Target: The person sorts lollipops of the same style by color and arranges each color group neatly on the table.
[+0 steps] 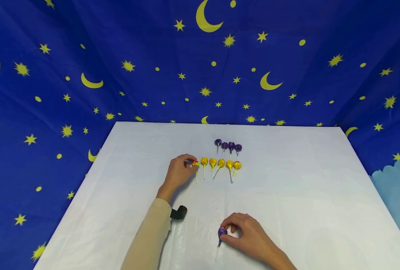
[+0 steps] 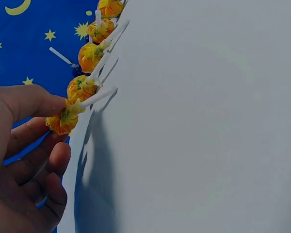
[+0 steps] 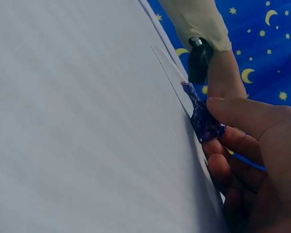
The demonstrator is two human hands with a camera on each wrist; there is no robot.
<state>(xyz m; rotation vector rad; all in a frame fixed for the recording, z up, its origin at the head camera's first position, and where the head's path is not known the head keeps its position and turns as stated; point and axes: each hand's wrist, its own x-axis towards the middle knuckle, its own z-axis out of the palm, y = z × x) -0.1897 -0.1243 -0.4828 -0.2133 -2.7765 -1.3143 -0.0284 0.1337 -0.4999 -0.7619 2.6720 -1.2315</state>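
Note:
My left hand (image 1: pixel 181 171) pinches a yellow-wrapped lollipop (image 2: pixel 63 119) by its head, at the left end of a row of yellow lollipops (image 1: pixel 212 162). Its white stick points toward the front of the table. Behind that row lie several purple lollipops (image 1: pixel 231 146), their sticks partly hidden by the yellow heads. Close to the table's front, my right hand (image 1: pixel 250 237) holds another purple lollipop (image 3: pixel 206 121) between thumb and fingers, the stick pointing toward the front edge.
A white cover (image 1: pixel 304 180) spreads over the table. Blue cloth (image 1: pixel 146 45) with yellow moons and stars hangs at the back and sides. A black wrist camera (image 1: pixel 179 213) sticks out from the left sleeve, and light blue material (image 1: pixel 397 195) shows at the right edge.

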